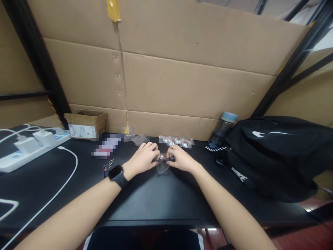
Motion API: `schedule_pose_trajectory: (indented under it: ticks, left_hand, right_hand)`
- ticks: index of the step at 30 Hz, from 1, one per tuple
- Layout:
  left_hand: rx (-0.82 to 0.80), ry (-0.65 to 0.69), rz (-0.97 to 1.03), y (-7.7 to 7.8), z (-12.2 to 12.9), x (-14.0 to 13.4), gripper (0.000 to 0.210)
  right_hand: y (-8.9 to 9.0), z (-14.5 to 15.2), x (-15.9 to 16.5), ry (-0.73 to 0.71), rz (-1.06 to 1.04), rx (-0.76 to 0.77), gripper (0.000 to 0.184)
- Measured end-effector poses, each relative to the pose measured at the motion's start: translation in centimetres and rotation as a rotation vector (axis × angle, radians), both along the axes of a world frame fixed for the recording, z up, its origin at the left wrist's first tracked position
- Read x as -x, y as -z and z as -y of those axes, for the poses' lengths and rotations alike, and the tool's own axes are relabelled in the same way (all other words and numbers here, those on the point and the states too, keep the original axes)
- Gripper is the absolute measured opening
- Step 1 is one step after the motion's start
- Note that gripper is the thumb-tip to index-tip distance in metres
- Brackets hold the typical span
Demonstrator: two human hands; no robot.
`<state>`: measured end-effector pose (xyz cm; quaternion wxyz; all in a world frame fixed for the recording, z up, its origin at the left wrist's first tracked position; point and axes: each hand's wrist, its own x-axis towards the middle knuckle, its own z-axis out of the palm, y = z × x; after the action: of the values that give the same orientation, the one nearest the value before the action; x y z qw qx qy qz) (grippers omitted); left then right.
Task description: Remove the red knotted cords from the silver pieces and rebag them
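A small clear plastic bag is pinched between my two hands over the black table. Inside or behind its upper part shows a small round silver-and-red piece, too small to name. My left hand, with a black smartwatch on its wrist, has its fingers closed on the bag's left side. My right hand grips the right side with thumb and fingertips. Just beyond my right hand lie several similar round pieces in clear bags. Flat clear bags lie beyond my left hand.
An open cardboard box and a white power strip with cables stand at left. A keychain lies by my left wrist. At right are a water bottle and a black backpack. Cardboard panels wall the back.
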<state>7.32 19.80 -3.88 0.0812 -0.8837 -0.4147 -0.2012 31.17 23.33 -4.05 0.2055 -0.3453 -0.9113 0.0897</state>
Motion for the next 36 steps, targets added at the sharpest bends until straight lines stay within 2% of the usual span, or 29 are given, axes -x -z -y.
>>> schedule_pose_trajectory:
  ticks: [5, 12, 21, 28, 31, 36]
  left_hand:
    - [0.013, -0.001, 0.023, -0.2, -0.2, 0.5, 0.008]
    - [0.098, 0.013, 0.075, -0.3, -0.7, 1.1, 0.006]
    - [0.158, 0.053, 0.103, -0.1, -0.6, 0.7, 0.004]
    - [0.2, 0.029, 0.098, -0.3, -0.6, 1.1, 0.006]
    - [0.23, 0.022, 0.122, 0.0, -0.7, 1.1, 0.013]
    - [0.228, -0.022, 0.162, 0.3, -0.9, 0.9, 0.023]
  right_hand:
    - [-0.1, -0.1, -0.3, -0.038, -0.018, 0.006, 0.008]
    - [-0.4, -0.6, -0.9, -0.045, -0.025, 0.066, 0.009]
    - [-0.7, -0.7, -1.1, -0.061, -0.005, 0.103, 0.009]
    - [-1.1, -0.6, -1.5, -0.086, 0.036, 0.124, 0.008]
    - [-1.3, -0.5, -1.6, -0.07, 0.027, 0.16, 0.006]
    - [-1.5, -0.4, -1.4, -0.049, -0.002, 0.165, 0.016]
